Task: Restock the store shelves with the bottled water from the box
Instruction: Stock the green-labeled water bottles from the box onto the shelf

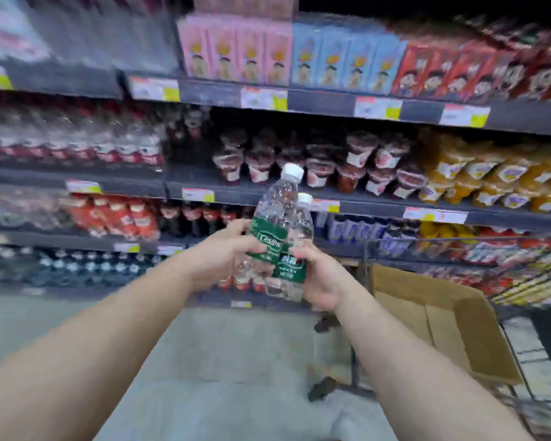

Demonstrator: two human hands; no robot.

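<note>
Bottles were held up mid-scene before the shelves: left hand curled around the taller bottle, right hand gripping the second bottle touching it; both forearms reached forward, box near right.

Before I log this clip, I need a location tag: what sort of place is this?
A grocery store aisle, most likely. Tiered shelves carry rows of bottled drinks with price tags along their edges, and an open cardboard box rides in a wire cart while both hands hold water bottles.
</note>
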